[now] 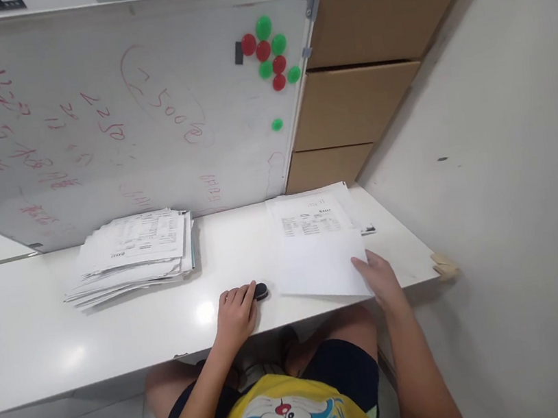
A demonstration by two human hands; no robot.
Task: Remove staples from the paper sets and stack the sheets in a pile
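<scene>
My left hand (236, 315) rests near the table's front edge, its fingers curled over a small black stapler (261, 291). Only the stapler's rounded end shows; the hand covers the rest. My right hand (381, 279) pinches the right edge of a blank white sheet of paper (321, 269), thumb on top and fingers beneath. That sheet overlaps the near part of some printed papers (313, 211) lying at the back right of the table.
A thick, uneven stack of printed papers (134, 253) sits on the white table (232, 243) to the left. Behind leans a whiteboard (140, 111) with red writing and several magnets (263, 51). Cardboard boxes (332, 108) stand at the back right, beside a wall (507, 204).
</scene>
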